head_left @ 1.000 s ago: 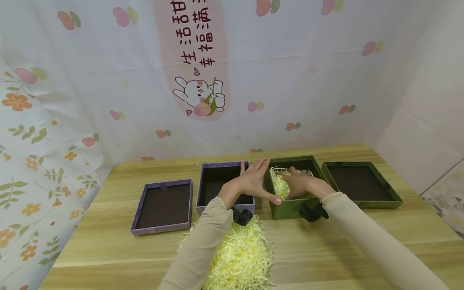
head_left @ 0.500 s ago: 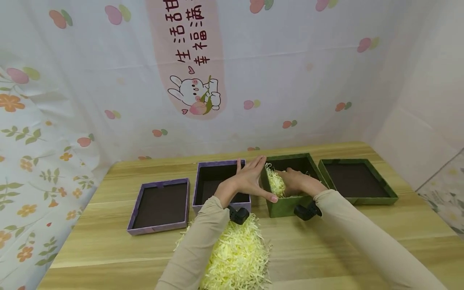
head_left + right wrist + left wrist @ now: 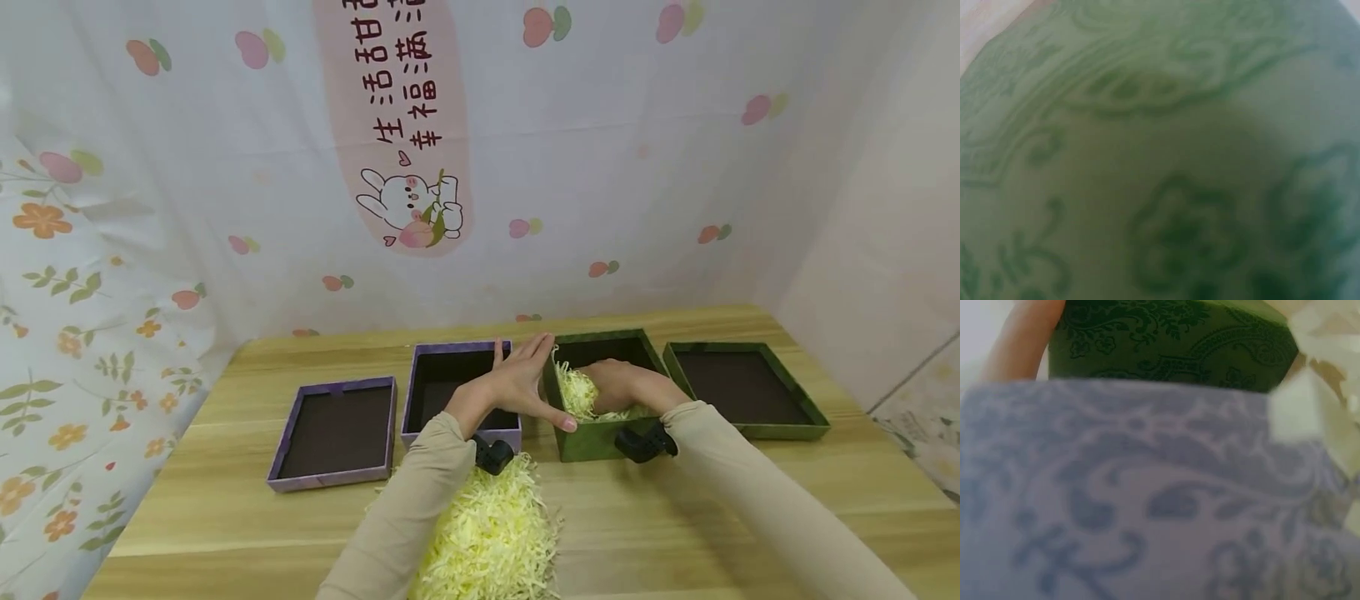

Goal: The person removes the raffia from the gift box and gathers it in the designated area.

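Note:
My right hand (image 3: 618, 385) reaches down into the green box (image 3: 597, 439), among pale yellow shredded paper (image 3: 579, 392). Its fingers are hidden by the hand itself and the paper. My left hand (image 3: 517, 385) rests against the green box's left side, fingers extended toward the back and thumb at the front corner. In the left wrist view, a finger (image 3: 1025, 340) shows beside the green box (image 3: 1172, 344), behind the near wall of the purple box (image 3: 1141, 487). The right wrist view is filled by the green box's patterned wall (image 3: 1179, 144), blurred.
The open purple box (image 3: 431, 392) stands under my left wrist, dark inside. A purple lid (image 3: 330, 482) lies to its left, a green lid (image 3: 780, 432) to the right of the green box. A heap of yellow shredded paper (image 3: 487, 533) lies in front on the wooden table (image 3: 217, 508).
The right hand shifts about inside the green box, and the paper around it has moved. The left hand stays at the box's side. The head view tilts slightly.

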Demonstrator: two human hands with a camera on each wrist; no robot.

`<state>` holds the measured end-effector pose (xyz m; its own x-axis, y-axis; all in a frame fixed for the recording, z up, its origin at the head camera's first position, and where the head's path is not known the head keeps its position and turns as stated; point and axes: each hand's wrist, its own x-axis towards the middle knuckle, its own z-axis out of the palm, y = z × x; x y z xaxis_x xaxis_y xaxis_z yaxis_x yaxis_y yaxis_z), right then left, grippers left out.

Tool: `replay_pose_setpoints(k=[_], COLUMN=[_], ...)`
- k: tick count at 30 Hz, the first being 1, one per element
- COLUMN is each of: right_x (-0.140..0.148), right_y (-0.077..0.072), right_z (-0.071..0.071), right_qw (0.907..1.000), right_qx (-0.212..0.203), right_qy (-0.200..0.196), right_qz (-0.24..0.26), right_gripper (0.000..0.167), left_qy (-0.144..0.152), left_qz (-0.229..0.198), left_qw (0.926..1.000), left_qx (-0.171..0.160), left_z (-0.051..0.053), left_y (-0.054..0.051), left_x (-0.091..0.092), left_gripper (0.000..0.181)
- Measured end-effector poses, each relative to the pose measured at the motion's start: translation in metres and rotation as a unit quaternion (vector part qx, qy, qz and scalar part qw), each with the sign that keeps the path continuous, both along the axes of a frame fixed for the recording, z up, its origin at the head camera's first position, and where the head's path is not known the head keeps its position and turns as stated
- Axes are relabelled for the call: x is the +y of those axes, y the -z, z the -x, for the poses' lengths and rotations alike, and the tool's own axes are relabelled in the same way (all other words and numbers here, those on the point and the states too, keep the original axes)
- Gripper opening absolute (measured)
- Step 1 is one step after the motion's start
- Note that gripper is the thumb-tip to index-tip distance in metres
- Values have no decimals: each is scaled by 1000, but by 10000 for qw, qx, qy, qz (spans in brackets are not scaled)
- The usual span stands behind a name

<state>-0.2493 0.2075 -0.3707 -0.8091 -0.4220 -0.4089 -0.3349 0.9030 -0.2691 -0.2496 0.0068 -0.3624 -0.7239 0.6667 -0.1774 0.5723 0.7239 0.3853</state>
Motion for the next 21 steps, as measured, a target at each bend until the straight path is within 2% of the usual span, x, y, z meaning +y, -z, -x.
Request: replay_pose_setpoints(k=[6, 13, 21], right_x=[-2, 2, 4], right_y=[-14, -30, -43], right_z=[0, -3, -9], right_qw=[9988, 9994, 9986], right_qx=[231, -25, 150], right_qy=[-316, -317, -497], right_qz=[-300, -97, -48], right_gripper=[62, 63, 60], left_qy=[-20, -12, -28], left_qz=[-174, -156, -105], left_qw=[9998, 9998, 9999], left_qx=[74, -85, -6], left_z=[2, 0, 0], left_y=[-2, 2, 1], left_x=[1, -1, -1], left_gripper=[122, 122, 123])
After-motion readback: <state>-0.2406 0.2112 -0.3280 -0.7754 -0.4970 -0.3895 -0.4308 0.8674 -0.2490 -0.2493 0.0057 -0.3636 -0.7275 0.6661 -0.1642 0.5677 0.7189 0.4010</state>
